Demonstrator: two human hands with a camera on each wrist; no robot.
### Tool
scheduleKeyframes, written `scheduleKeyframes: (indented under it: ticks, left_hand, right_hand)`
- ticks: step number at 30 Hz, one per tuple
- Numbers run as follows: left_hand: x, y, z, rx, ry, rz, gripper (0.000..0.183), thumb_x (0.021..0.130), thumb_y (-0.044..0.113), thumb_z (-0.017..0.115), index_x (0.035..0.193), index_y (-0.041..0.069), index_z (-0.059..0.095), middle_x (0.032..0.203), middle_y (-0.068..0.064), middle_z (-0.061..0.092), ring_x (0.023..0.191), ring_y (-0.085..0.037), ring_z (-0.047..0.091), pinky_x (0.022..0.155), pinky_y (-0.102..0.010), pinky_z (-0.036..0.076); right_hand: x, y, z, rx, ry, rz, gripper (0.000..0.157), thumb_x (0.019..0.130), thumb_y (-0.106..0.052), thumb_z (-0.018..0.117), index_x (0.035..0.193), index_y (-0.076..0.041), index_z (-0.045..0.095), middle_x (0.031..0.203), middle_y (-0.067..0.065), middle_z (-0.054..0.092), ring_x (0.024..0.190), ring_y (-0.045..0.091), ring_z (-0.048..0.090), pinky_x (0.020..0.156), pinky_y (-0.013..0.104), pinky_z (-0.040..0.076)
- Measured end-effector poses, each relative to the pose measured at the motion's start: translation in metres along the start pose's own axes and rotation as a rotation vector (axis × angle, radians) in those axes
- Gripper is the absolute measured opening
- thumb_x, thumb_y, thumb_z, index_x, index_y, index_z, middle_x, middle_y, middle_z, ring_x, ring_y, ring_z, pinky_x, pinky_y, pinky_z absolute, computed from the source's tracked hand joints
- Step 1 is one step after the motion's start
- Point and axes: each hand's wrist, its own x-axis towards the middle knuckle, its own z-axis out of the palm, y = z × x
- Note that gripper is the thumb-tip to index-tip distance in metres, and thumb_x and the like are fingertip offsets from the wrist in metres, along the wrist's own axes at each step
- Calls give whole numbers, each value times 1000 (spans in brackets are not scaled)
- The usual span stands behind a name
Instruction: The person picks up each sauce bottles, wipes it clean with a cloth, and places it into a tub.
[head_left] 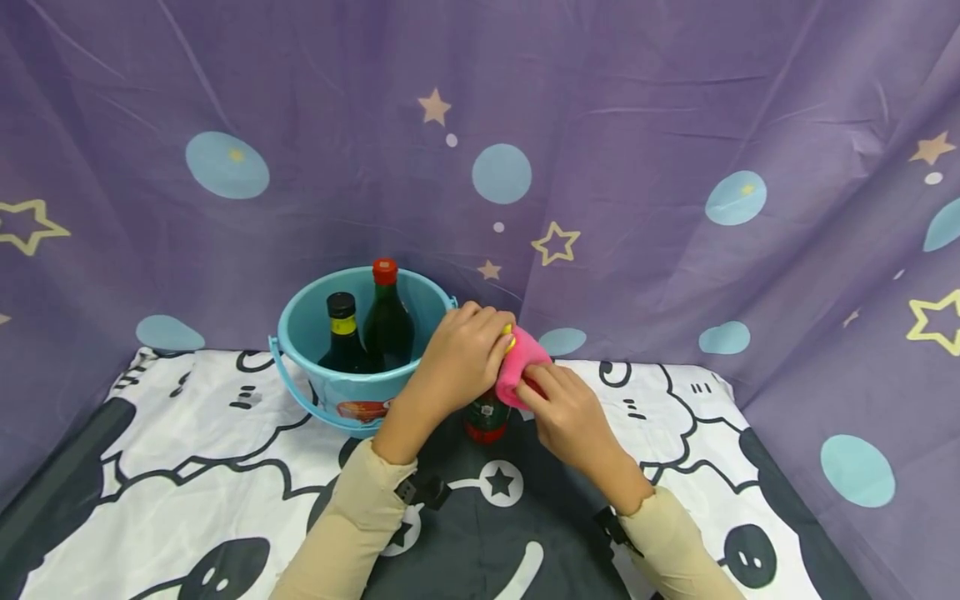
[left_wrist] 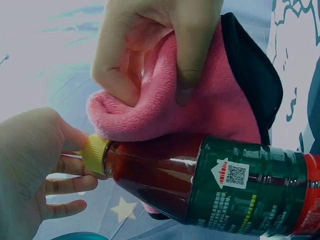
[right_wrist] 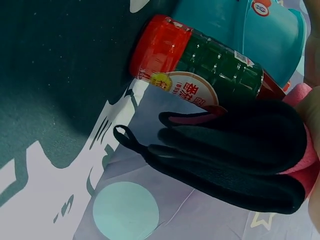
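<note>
A plastic bottle [head_left: 486, 414] with brown liquid, a green label and a red lower band is between my hands. My left hand [head_left: 463, 357] pinches its yellow cap [left_wrist: 95, 155] between thumb and fingers, as the left wrist view shows. A pink plush cloth [head_left: 521, 362] with a black backing is bunched in my right hand [head_left: 570, 412]. That hand grips a fold and holds the cloth against the bottle's shoulder. In the right wrist view the cloth's black side [right_wrist: 235, 145] and its hanging loop [right_wrist: 125, 136] show.
To the left stands a light blue bucket [head_left: 300, 333] with its handle down. Inside are a dark bottle with a black cap [head_left: 345, 337] and one with a red cap [head_left: 386, 321]. A cartoon-print cloth [head_left: 210, 467] covers the table, and a purple curtain [head_left: 615, 167] hangs behind.
</note>
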Motion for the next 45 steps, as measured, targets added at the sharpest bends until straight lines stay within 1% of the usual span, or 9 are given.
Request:
scheduleKeyframes:
  ticks: [3, 10, 14, 19, 28, 33, 39, 45]
  left_hand:
    - [0, 0, -1, 0, -1, -7, 23, 102, 22, 61, 117, 7, 70, 103, -8, 74, 91, -26, 62, 85, -40, 55]
    - [-1, 0, 0, -18, -18, -24, 22, 102, 22, 60, 116, 8, 69, 102, -7, 73, 91, -25, 62, 84, -40, 55]
    - [-2, 0, 1, -28, -31, -30, 22, 102, 21, 60, 117, 8, 68, 102, -7, 73, 91, -25, 62, 85, -40, 55]
    - [-2, 2, 0, -38, -41, -38, 23, 102, 22, 60, 119, 8, 68, 105, -8, 73, 93, -26, 62, 87, -41, 55]
    - [-2, 2, -1, -24, -36, -52, 25, 102, 23, 60, 120, 8, 68, 105, -7, 73, 91, -26, 62, 87, -40, 55]
    - [-2, 1, -1, -30, -40, -52, 24, 102, 23, 60, 120, 8, 67, 104, -7, 73, 90, -26, 62, 86, -40, 55]
    - [-2, 1, 0, -41, -54, -51, 23, 103, 22, 58, 120, 8, 66, 101, -6, 72, 88, -24, 62, 85, -40, 54]
    - [-2, 1, 0, -51, -61, -53, 23, 104, 22, 57, 121, 9, 66, 100, -5, 71, 89, -23, 63, 85, -41, 55]
  right_hand:
    - [0, 0, 0, 2, -19, -2, 30, 82, 4, 57, 107, -5, 70, 104, 13, 67, 88, 29, 62, 85, 40, 57]
    - [-2, 2, 2, 10, -34, -18, 30, 74, 6, 62, 101, -7, 70, 95, 11, 63, 79, 27, 57, 75, 37, 54]
    - [-3, 2, 2, 20, -57, -18, 28, 73, 7, 64, 96, -9, 69, 88, 9, 59, 74, 25, 53, 70, 35, 51]
    - [-5, 2, 1, 17, -91, -28, 28, 72, 7, 66, 93, -11, 68, 85, 6, 57, 71, 23, 52, 65, 34, 46]
    - [-5, 3, 1, -8, -158, -29, 28, 71, 5, 70, 93, -12, 70, 84, 5, 60, 70, 22, 54, 64, 34, 46]
    - [-6, 2, 2, -35, -193, -31, 27, 69, 5, 71, 90, -13, 71, 83, 5, 61, 70, 21, 55, 65, 34, 46]
    - [-9, 0, 5, -61, -234, -28, 23, 74, 5, 69, 87, -13, 71, 78, 3, 59, 68, 20, 56, 63, 33, 43]
    - [-11, -2, 6, -74, -269, -16, 22, 73, 3, 75, 84, -15, 71, 76, 2, 61, 68, 19, 60, 65, 33, 47]
